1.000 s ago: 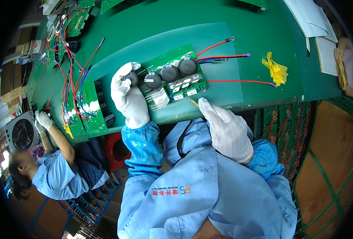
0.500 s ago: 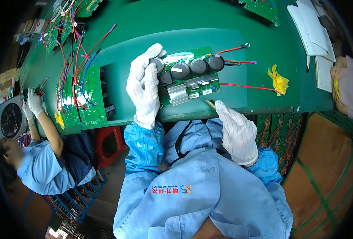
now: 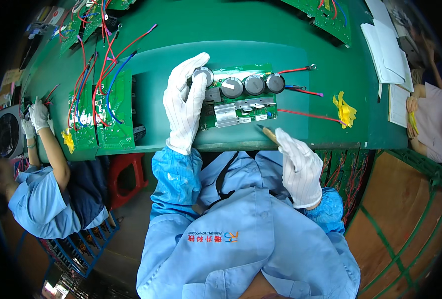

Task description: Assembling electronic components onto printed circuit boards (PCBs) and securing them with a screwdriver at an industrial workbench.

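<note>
My left hand (image 3: 187, 102), in a white glove, grips the left end of a green circuit board (image 3: 208, 119). Its fingers wrap round a black round capacitor (image 3: 204, 75) at that end. More capacitors (image 3: 254, 85) stand in a row along the board, with a silver finned heat sink (image 3: 226, 114) nearer me. Red wires (image 3: 305, 114) run off its right side. In my gloved right hand (image 3: 300, 172) is a slim pointed tool (image 3: 269, 133) with a tan shaft and dark tip; its exact kind is unclear. The tip points at the board's near edge, apparently just apart from it.
Other wired boards (image 3: 115, 112) lie to the left, and more at the far edge. A yellow tie bundle (image 3: 344, 109) and white papers (image 3: 380, 52) are on the right. Co-workers sit left and right; a red stool (image 3: 126, 179) stands below the table.
My right hand has shifted slightly right, and the tool has tilted a little. The board remains in my left hand. The whole view has shifted slightly.
</note>
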`<state>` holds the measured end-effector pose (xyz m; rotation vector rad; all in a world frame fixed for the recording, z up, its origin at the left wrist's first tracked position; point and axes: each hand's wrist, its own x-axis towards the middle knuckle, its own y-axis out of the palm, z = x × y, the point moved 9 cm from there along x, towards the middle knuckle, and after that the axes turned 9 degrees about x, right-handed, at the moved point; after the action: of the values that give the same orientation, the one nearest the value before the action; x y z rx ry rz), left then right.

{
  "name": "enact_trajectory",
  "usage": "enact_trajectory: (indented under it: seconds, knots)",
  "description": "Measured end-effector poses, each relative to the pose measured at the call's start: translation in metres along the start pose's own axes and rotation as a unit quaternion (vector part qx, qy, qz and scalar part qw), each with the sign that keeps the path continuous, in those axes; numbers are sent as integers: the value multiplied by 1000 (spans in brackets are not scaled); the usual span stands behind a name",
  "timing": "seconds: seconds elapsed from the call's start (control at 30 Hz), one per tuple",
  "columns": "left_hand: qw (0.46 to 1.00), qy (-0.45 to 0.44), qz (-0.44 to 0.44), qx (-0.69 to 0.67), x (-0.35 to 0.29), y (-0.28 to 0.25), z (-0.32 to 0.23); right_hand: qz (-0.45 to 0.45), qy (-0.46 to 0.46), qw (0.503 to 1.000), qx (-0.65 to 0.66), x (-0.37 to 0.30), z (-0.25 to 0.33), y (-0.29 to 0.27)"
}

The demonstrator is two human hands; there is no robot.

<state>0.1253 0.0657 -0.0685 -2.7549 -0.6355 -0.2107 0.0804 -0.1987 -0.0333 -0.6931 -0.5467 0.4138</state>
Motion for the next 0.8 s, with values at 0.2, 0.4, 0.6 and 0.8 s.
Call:
enact_trajectory:
  seconds: [0.2,0.4,0.6,0.8]
  knots:
    - [1000,-8,-8,18,-1,-2,0,9,4,998,-67,6,1,4]
    - [988,74,-56,127,-9,-1,-31,33,-3,985,-172,4,18,2]
    - [966,174,-67,177,-9,10,-66,35,41,989,-137,10,17,-8]
    - [957,200,-76,199,-6,10,-74,29,-9,985,-167,10,19,-9]
